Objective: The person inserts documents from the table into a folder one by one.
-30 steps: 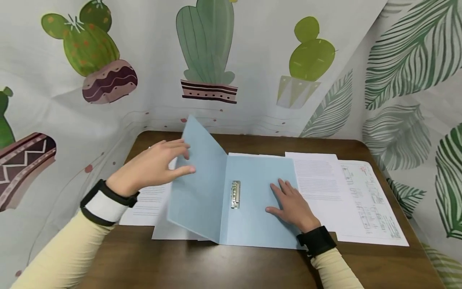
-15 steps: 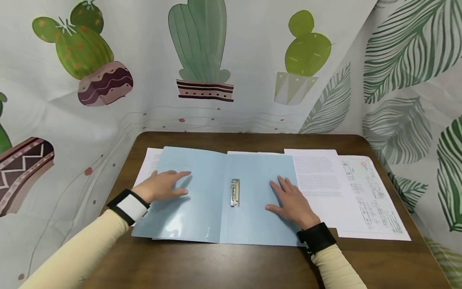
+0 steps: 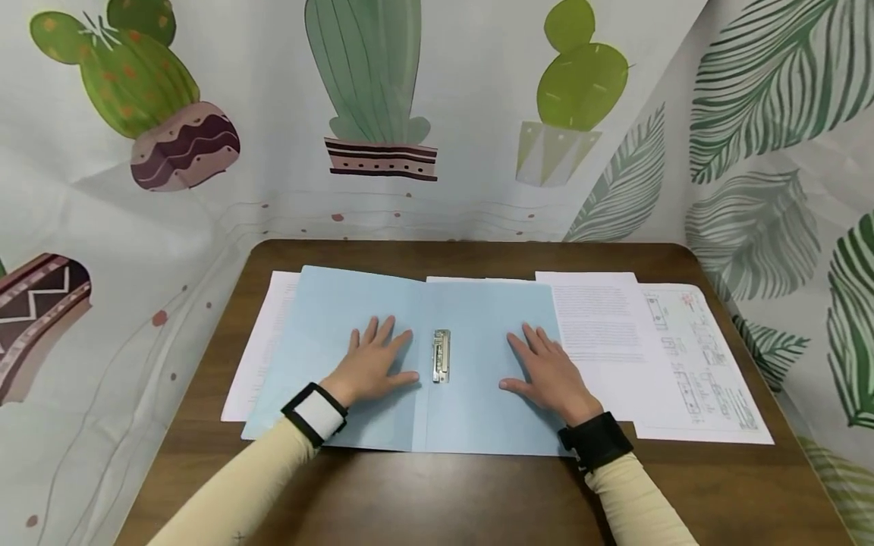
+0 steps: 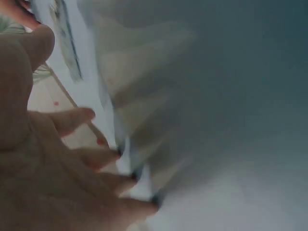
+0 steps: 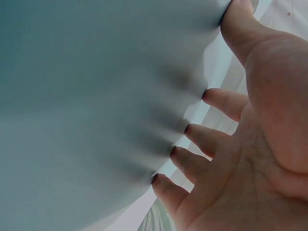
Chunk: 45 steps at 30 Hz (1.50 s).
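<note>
A light blue folder point(image 3: 478, 425) lies spread open at the middle of the table, a metal clip point(image 3: 441, 356) fixed just right of its spine. On the left cover my left hand point(image 3: 369, 368) rests with fingers spread, the thumb pointing toward the clip. My right hand point(image 3: 549, 379) rests on the right cover, fingers spread too. In the right wrist view the fingertips point(image 5: 208, 94) press against the folder's glossy surface. The left wrist view has the left fingertips point(image 4: 153, 204) right at the cover. Neither hand holds anything.
Printed sheets point(image 3: 601, 326) stick out to the right of the folder, beside a page with drawings point(image 3: 710, 379). Another sheet point(image 3: 246, 379) shows past the left cover. All lie on a brown wooden table point(image 3: 437, 493). Behind hangs a cactus-print cloth point(image 3: 478, 91).
The left cover has come down from standing half raised to lying flat. My left hand has moved down and right onto it. The right hand has stayed in place.
</note>
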{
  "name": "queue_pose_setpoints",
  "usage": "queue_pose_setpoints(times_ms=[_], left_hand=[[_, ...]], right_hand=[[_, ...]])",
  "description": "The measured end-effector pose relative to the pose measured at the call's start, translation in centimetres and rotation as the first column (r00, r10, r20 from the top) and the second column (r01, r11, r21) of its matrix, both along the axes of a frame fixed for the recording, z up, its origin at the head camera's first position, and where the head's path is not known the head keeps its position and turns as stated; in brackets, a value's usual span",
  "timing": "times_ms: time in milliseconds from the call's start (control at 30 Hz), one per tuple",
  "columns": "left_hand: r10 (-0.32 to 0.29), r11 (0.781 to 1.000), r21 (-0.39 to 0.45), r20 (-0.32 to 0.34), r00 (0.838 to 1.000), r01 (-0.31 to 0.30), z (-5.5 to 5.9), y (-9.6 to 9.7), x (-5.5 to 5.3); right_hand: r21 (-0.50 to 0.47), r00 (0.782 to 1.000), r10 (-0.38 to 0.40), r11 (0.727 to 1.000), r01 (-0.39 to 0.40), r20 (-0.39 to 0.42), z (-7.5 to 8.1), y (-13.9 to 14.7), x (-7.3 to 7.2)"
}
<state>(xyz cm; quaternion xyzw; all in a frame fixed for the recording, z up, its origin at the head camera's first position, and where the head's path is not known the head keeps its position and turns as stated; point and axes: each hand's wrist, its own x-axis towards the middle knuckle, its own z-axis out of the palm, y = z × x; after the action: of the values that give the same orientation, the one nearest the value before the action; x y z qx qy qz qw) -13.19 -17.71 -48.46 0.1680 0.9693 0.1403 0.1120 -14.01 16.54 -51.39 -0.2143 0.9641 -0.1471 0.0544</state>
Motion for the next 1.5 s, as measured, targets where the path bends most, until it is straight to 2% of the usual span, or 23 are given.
queue_pose_setpoints(times_ms=[133, 267, 533, 767, 1033, 1133, 1267, 1400, 1500], left_hand=[[0.027, 1.0, 0.007, -0.029, 0.999, -0.027, -1.3, 1.4, 0.7], [0.053, 0.998, 0.016, -0.019, 0.998, -0.053, -1.8, 2.4, 1.2], [0.06, 0.997, -0.036, -0.025, 0.998, -0.061, -2.7, 3.0, 1.1], [0.064, 0.996, -0.056, 0.001, 0.998, -0.064, -2.9, 2.9, 1.1], [0.066, 0.996, -0.059, -0.005, 0.998, -0.066, -2.9, 2.9, 1.2], [0.058, 0.997, -0.056, -0.007, 0.998, -0.059, -2.8, 2.9, 1.3], [0.064, 0.996, -0.059, -0.012, 0.998, -0.065, -2.9, 2.8, 1.4], [0.081, 0.995, -0.064, 0.016, 0.997, -0.079, -3.2, 2.8, 1.5], [0.082, 0.995, -0.058, 0.03, 0.996, -0.081, -3.4, 2.9, 1.7]], right_hand=[[-0.008, 1.0, 0.002, 1.0, -0.002, 0.009, 0.5, -0.1, -0.3], [-0.01, 1.0, 0.002, 1.0, -0.001, 0.015, 0.9, 0.1, -0.5], [0.001, 1.0, 0.004, 1.0, -0.004, 0.0, 1.2, 0.1, -0.7], [-0.003, 1.0, 0.003, 1.0, -0.003, 0.001, 1.3, -0.1, -0.7], [-0.013, 0.998, 0.001, 1.0, -0.001, 0.057, 2.0, -0.6, -0.5], [-0.03, 0.997, -0.02, 0.999, 0.023, 0.068, 2.9, -2.0, -0.2], [-0.052, 0.992, -0.07, 0.996, 0.076, 0.108, 3.7, -5.8, 0.0], [-0.036, 0.971, -0.149, 0.987, 0.158, 0.187, 3.2, -9.4, 0.1], [-0.003, 0.952, -0.213, 0.976, 0.219, 0.218, 2.5, -10.8, 0.2]])
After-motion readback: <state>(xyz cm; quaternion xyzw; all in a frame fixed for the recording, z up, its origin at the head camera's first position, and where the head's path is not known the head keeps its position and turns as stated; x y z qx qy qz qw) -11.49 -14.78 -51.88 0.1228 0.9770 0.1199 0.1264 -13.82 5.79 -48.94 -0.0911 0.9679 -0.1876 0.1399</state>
